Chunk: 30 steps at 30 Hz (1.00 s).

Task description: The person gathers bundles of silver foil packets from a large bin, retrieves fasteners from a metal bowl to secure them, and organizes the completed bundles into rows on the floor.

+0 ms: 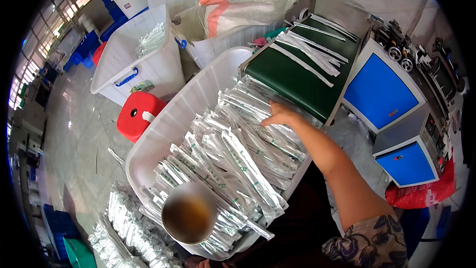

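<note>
My right hand (283,115) reaches over a big white plastic bin (166,114), thumb and fingers apart, resting on the long, thin paper-wrapped packets (243,154) with green print that fill it. Nothing shows in its grasp. At the bin's near rim, by the lower edge, only a bit of my left hand (206,264) shows; its fingers are too cut off to read. A blurred round patch with a brown middle covers some packets at the bin's near end. Beyond my right hand, a green conveyor belt (292,72) carries several loose packets (310,52), its end overhanging the bin.
Bundled packets (129,223) lie on the floor at lower left. A red stool (139,114) stands beside the bin. Behind are another white bin (144,64) and a large woven sack (248,5). A machine with blue panels (382,92) stands at right.
</note>
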Available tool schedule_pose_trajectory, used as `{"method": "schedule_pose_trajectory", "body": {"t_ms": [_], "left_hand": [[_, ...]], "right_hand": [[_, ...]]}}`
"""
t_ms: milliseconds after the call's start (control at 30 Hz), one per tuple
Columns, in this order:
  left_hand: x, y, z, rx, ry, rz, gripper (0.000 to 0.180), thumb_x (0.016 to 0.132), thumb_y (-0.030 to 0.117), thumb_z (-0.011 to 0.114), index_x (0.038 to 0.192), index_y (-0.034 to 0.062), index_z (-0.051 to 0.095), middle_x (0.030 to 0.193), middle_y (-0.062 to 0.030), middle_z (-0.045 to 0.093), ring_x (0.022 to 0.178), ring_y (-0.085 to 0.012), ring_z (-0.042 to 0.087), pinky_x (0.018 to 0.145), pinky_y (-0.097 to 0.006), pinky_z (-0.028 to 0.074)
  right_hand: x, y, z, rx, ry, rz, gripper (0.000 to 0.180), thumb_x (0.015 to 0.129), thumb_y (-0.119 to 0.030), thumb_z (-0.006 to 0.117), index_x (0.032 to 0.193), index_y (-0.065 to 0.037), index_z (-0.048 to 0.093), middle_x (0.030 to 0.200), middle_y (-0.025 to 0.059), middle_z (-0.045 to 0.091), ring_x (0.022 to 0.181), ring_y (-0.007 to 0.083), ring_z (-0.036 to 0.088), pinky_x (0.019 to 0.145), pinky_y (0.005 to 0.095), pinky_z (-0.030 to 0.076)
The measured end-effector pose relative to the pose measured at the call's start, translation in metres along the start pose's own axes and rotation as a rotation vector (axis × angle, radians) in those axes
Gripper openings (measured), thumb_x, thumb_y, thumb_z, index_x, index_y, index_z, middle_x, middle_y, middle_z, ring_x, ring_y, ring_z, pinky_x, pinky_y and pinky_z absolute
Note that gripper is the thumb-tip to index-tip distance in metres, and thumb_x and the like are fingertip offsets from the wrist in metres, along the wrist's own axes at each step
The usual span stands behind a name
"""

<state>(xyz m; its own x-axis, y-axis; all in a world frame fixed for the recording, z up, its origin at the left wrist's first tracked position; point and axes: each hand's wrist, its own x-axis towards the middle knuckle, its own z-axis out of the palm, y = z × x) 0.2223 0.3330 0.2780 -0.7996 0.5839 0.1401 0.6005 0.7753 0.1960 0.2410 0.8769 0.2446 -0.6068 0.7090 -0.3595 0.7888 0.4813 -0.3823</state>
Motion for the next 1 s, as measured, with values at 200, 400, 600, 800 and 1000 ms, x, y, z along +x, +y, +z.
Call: {"method": "schedule_pose_trajectory", "body": {"t_ms": [200,400,600,800,1000], "left_hand": [[-0.004,-0.013,0.014,0.038,-0.023,0.047,0.052,0.067,0.030,0.066,0.108,0.0034,0.047,0.108,-0.0163,0.048,0.104,-0.0357,0.041,0.092,-0.050,0.028],[-0.002,-0.008,0.006,-0.036,0.008,-0.004,0.048,0.067,0.029,0.065,0.105,0.0030,0.049,0.105,-0.0150,0.050,0.105,-0.0339,0.043,0.093,-0.048,0.029],[-0.005,-0.003,-0.001,-0.079,0.099,-0.001,0.044,0.066,0.025,0.067,0.102,0.0054,0.052,0.103,-0.0128,0.052,0.103,-0.0313,0.045,0.091,-0.046,0.031],[0.001,0.012,-0.009,-0.392,0.270,0.217,0.036,0.070,0.015,0.063,0.103,0.0012,0.052,0.097,-0.0172,0.055,0.091,-0.0338,0.052,0.080,-0.043,0.040],[0.064,0.108,-0.009,-1.129,-0.186,0.310,0.024,0.070,0.001,0.062,0.093,0.0000,0.054,0.084,-0.0115,0.059,0.076,-0.0200,0.060,0.067,-0.029,0.047]], "right_hand": [[-0.001,-0.019,0.009,-0.054,0.063,0.000,0.079,0.053,-0.026,0.075,0.118,0.001,0.039,0.104,0.0194,0.056,0.098,0.0325,0.054,0.083,0.0361,0.044],[-0.010,-0.045,0.014,-0.083,0.103,-0.010,0.076,0.056,-0.017,0.075,0.120,-0.003,0.038,0.101,0.0203,0.058,0.097,0.0317,0.056,0.081,0.0411,0.046],[-0.031,-0.063,0.004,-0.151,0.217,0.104,0.064,0.054,-0.020,0.076,0.111,-0.006,0.050,0.103,0.0157,0.059,0.099,0.0296,0.056,0.083,0.0379,0.046],[-0.078,-0.073,-0.032,-0.056,0.267,-0.029,0.054,0.054,-0.020,0.074,0.102,-0.006,0.054,0.097,0.0170,0.060,0.094,0.0323,0.057,0.080,0.0397,0.046],[-0.122,-0.087,-0.043,0.017,0.717,-0.284,0.059,0.056,-0.014,0.070,0.109,-0.006,0.045,0.094,0.0173,0.059,0.085,0.0365,0.057,0.072,0.0436,0.044]]}}
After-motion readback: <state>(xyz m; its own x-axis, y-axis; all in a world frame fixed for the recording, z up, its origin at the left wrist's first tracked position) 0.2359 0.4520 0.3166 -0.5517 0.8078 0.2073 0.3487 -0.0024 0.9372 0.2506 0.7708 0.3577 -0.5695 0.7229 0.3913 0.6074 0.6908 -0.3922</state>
